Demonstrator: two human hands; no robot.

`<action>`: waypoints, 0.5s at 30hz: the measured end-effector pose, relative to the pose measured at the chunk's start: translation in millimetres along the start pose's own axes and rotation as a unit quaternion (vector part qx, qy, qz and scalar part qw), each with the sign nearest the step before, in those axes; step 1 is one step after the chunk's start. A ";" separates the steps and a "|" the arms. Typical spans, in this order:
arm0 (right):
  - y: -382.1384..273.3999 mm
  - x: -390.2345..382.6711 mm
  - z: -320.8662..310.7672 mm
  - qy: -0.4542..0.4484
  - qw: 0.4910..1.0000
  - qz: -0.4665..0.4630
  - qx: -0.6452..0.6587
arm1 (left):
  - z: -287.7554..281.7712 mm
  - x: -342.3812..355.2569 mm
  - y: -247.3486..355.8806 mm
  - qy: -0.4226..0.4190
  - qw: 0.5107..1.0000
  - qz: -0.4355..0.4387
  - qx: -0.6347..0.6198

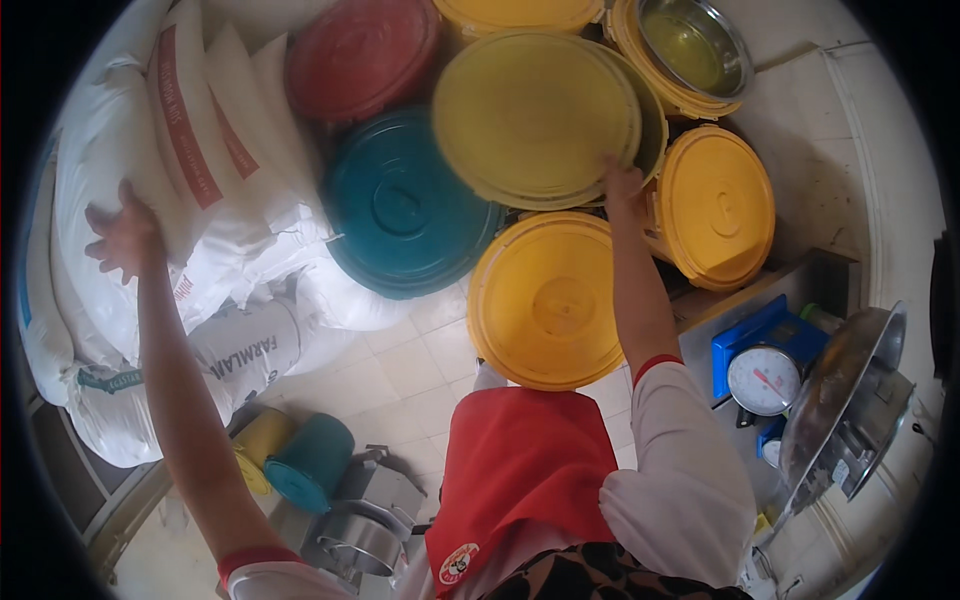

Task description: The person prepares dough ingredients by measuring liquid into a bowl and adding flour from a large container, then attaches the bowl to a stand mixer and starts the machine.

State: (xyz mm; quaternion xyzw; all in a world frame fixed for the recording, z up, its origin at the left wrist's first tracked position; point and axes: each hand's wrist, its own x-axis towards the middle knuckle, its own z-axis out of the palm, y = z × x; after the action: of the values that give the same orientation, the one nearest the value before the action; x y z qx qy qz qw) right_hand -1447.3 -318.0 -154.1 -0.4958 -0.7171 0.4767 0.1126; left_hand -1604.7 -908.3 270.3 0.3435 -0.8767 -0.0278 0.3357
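My left hand (125,232) rests spread against a tall white sack (105,130) in the stack at the left, fingers apart. My right hand (622,185) grips the near right rim of a large, pale olive-yellow round lid (520,115), which sits tilted over another pale yellow piece behind it. Just below that lid stands an orange-yellow lidded tub (545,275). A teal lidded tub (385,210) is left of it and a smaller orange-yellow lidded tub (715,195) is to the right. My right fingertips are slightly blurred.
A red-lidded tub (362,55) and a steel bowl (665,35) on a yellow tub are at the back. A blue dial scale (762,377) and steel basins (830,395) stand right. Buckets (310,455) and steel pots (360,535) sit lower left on the tiled floor (420,355).
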 end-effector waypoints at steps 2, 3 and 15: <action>11.9 15.2 -30.2 0.010 0.998 0.012 0.053 | -0.6 -1.6 3.2 -0.001 1.000 0.003 -0.003; 17.4 18.8 -39.9 0.027 0.992 0.063 0.101 | -0.6 0.1 5.6 0.000 1.000 0.008 -0.003; 45.9 -4.6 -79.1 -0.174 0.960 0.076 -0.208 | -5.0 -5.8 -1.2 -0.018 0.999 0.024 -0.045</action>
State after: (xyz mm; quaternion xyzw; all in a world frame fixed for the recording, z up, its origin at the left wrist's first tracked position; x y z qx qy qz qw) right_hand -1367.2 -274.0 -148.0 -0.4708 -0.7689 0.4035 -0.1561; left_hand -1597.8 -904.7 270.6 0.3060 -0.8887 -0.0654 0.3352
